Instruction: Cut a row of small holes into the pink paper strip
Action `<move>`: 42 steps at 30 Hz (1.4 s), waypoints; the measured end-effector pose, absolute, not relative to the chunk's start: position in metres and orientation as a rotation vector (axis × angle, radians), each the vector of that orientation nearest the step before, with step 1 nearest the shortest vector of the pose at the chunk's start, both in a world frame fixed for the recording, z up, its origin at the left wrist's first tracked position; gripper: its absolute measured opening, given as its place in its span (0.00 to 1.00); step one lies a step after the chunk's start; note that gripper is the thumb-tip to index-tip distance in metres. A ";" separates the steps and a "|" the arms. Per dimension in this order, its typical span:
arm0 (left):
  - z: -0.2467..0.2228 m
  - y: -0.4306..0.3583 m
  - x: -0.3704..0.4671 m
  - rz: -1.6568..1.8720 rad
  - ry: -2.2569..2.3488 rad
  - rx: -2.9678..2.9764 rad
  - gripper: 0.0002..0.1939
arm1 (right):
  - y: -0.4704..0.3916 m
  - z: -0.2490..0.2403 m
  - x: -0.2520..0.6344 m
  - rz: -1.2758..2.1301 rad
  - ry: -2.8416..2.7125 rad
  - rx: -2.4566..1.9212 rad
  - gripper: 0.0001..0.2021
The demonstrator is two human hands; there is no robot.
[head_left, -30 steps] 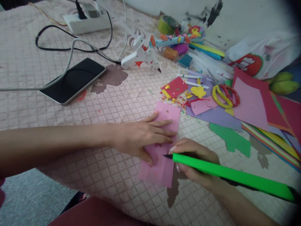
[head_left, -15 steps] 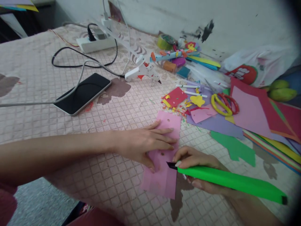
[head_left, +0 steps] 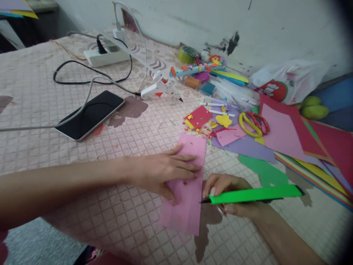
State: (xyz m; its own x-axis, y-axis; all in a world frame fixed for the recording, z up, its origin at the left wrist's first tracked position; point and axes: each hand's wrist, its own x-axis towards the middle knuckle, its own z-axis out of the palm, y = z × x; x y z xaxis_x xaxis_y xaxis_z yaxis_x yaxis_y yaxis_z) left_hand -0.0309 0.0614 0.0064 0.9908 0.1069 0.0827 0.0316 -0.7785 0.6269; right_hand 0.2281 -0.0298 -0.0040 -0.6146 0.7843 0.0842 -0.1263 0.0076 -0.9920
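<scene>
A strip of pink paper (head_left: 190, 206) with small holes in it lies on the checked tablecloth. My left hand (head_left: 165, 171) presses flat on it, fingers spread across its middle. My right hand (head_left: 231, 187) grips a green utility knife (head_left: 256, 194) just right of the strip. The knife's dark blade points left, its tip at the strip's right edge; whether it touches the paper I cannot tell. Beyond the strip are paper scraps, a red square (head_left: 199, 117) and a yellow paper flower (head_left: 224, 120).
A phone (head_left: 91, 115) with a cable over it lies at left, a power strip (head_left: 106, 57) behind. A white glue gun (head_left: 160, 88) stands mid-table. Scissors (head_left: 253, 124), coloured sheets (head_left: 284, 129), a green paper piece (head_left: 260, 169) and a plastic bag (head_left: 289, 81) sit to the right.
The knife has turned in my right hand: its rear end has swung up and its blade has shifted down to the strip's right edge. My left hand stays on the paper.
</scene>
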 end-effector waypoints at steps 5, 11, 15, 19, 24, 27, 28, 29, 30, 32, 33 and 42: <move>0.011 0.063 -0.031 0.120 0.099 2.422 0.33 | -0.029 -0.006 0.228 1.651 -1.587 -0.710 0.11; 0.014 0.068 -0.033 0.060 0.128 2.484 0.34 | -0.030 -0.007 0.228 1.597 -1.605 -0.732 0.14; 0.014 0.074 -0.036 0.059 0.134 2.532 0.34 | -0.031 -0.006 0.228 1.583 -1.648 -0.739 0.13; 0.014 0.076 -0.036 0.030 0.131 2.539 0.34 | -0.032 -0.005 0.228 1.645 -1.596 -0.725 0.14; 0.014 0.076 -0.036 0.039 0.128 2.532 0.35 | -0.033 -0.006 0.228 1.647 -1.596 -0.743 0.13; 0.013 0.076 -0.036 0.046 0.122 2.531 0.34 | -0.033 -0.005 0.227 1.618 -1.622 -0.764 0.12; 0.013 0.075 -0.036 0.045 0.122 2.529 0.34 | -0.033 -0.005 0.227 1.609 -1.628 -0.775 0.12; 0.013 0.075 -0.036 0.040 0.122 2.528 0.34 | -0.032 -0.004 0.227 1.608 -1.630 -0.776 0.12; 0.013 0.075 -0.036 0.038 0.122 2.526 0.35 | -0.032 -0.003 0.227 1.614 -1.621 -0.775 0.12; 0.013 0.075 -0.036 0.043 0.121 2.526 0.35 | -0.029 -0.002 0.230 1.627 -1.567 -0.787 0.11; 0.013 0.075 -0.036 0.049 0.119 2.526 0.35 | -0.028 -0.001 0.231 1.616 -1.524 -0.802 0.11; 0.015 0.074 -0.036 0.028 0.135 2.538 0.35 | -0.029 0.001 0.230 1.609 -1.556 -0.788 0.11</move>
